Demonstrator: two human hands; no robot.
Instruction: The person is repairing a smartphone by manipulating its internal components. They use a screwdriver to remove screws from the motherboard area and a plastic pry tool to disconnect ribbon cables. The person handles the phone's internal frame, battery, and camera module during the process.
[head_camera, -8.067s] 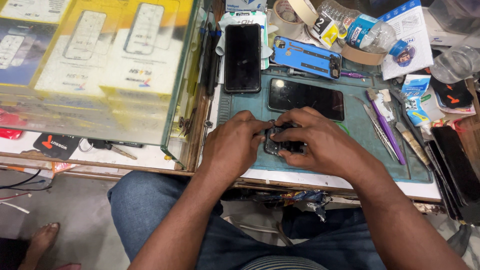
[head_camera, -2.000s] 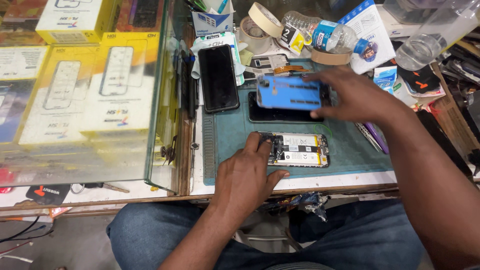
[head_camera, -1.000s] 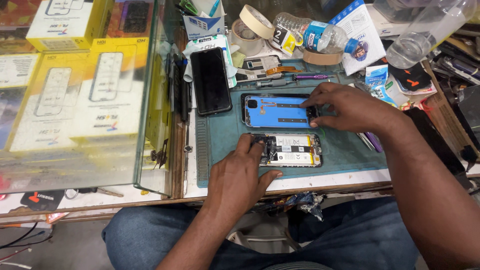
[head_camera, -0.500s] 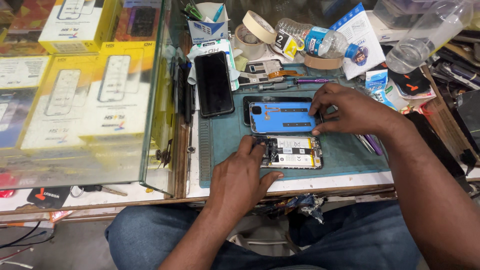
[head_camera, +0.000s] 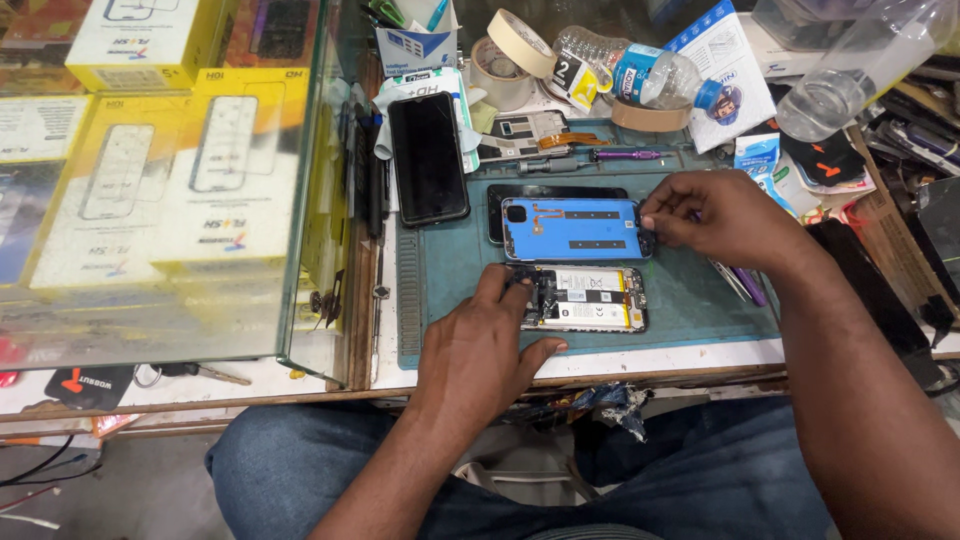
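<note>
On the green rubber mat (head_camera: 690, 300) of the worktop lies an opened phone (head_camera: 585, 299), flat, with its battery and metal boards showing. The left hand (head_camera: 480, 345) presses on the phone's left end with spread fingers; its grip is not closed around anything. Just behind this phone lies a blue plastic back cover (head_camera: 575, 228), inner side up, resting on a dark phone underneath. The right hand (head_camera: 725, 215) pinches the right edge of this cover with thumb and fingertips. To the left, a black smartphone (head_camera: 428, 158) with a glossy glass face lies on the mat's edge. Behind are round tape rolls (head_camera: 510, 55), a clear plastic bottle (head_camera: 630, 70) lying on its side, and a purple screwdriver (head_camera: 630, 155). A glass case with yellow boxes (head_camera: 190, 190) stands at the left.
</note>
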